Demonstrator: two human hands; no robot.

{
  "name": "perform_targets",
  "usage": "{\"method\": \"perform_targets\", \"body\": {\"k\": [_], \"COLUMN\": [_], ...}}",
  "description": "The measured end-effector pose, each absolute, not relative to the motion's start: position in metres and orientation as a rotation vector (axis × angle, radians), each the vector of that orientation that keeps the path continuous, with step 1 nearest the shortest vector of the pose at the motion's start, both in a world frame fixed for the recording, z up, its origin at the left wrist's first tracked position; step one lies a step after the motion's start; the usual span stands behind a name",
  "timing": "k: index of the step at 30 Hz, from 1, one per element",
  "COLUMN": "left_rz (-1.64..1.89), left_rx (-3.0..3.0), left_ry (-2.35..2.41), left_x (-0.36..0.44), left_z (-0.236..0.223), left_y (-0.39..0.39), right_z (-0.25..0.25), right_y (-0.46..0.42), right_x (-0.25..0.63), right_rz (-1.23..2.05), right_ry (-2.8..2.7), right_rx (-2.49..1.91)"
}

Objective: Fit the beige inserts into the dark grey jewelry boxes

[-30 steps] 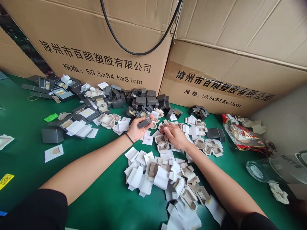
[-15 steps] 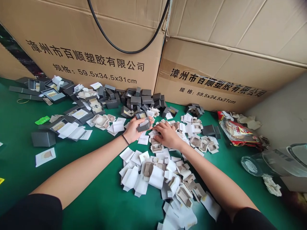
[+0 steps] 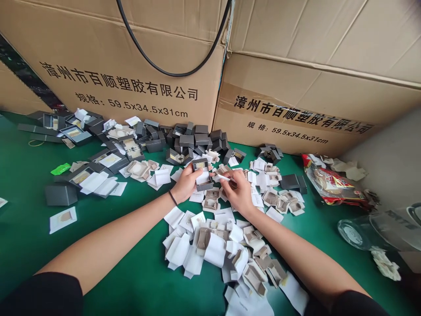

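My left hand grips a small dark grey gift box, its lid swung up and a pale lining showing inside. Close to its right side, my right hand pinches a small white folded card piece between thumb and fingers. Beneath and around the right hand lie loose white and grey-brown card inserts. Below both hands spreads a larger heap of white card inserts. Behind the left hand, more dark grey boxes are piled.
Tall cardboard cartons stand along the back, with a black cable hanging before them. More boxes lie at left. A red snack packet and a clear plastic jar are at right on the green table.
The box in my left hand has gone from shut to open. My right hand has reached into the inserts, then lifted a white card piece beside the box.
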State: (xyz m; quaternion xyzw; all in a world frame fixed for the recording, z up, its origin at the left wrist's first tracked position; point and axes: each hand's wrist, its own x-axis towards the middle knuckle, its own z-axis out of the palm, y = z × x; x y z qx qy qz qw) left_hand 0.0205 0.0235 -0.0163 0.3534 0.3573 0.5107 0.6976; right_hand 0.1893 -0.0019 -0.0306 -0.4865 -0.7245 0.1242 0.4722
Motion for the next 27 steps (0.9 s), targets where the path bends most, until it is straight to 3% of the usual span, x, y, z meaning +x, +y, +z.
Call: {"method": "perform_targets", "body": {"k": [15,27], "left_rz": [1.086,0.978], "left_rx": [1.375,1.725], "left_ry": [0.896,0.97], "left_x": [0.017,0.017], "left_z": [-0.036,-0.035], "left_y": [0.033,0.031], "right_z": [-0.037,-0.032], "right_y": [-0.007,0.001], "right_x": [0.188,0.189], "right_rz": [0.378,0.077], "right_ry": [-1.702,-1.828], "right_rx": [-0.976,-0.842]}}
